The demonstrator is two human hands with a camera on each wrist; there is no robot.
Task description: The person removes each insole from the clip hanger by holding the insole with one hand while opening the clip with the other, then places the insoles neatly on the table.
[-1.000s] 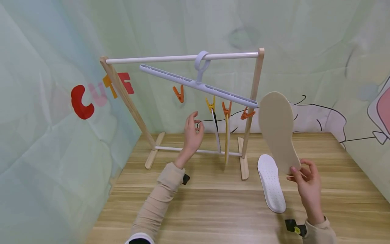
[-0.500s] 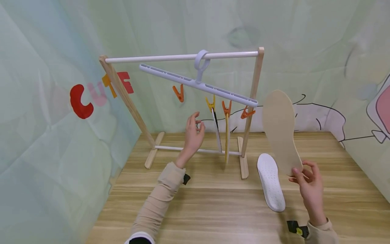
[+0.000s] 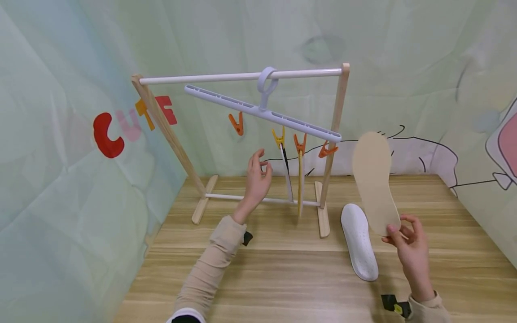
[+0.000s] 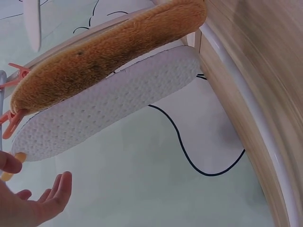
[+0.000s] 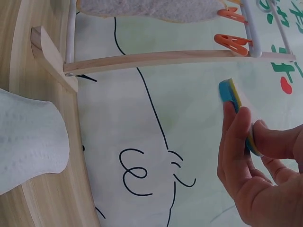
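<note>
Right hand [image 3: 409,251], nearest the camera: fingers pinch the heel end of the tan insole [image 3: 374,179]. Insole stands almost upright, long axis vertical, toe up and leaning slightly left, toward the rack. In the right wrist view the insole's edge shows blue and yellow between thumb and fingers [image 5: 236,142].

White insole [image 3: 358,240] lies flat on the desk [image 3: 282,278] just left of that hand, long axis running away from the camera, untouched.

Left hand [image 3: 256,179] is raised farther back, in front of the rack; fingers loosely curled, holding nothing, right next to the hung pair.

Behind it: wooden rack [image 3: 341,134], white hanger bar [image 3: 262,112] tilted down to the right. Two insoles [image 3: 295,184] already hang edge-on from the yellow and orange clips. Free orange clip [image 3: 326,150] at the bar's right end sits up and left of the tan insole's toe, near but apart. Right hand is the nearer one to it. Another free clip [image 3: 237,123] hangs farther left.
</note>
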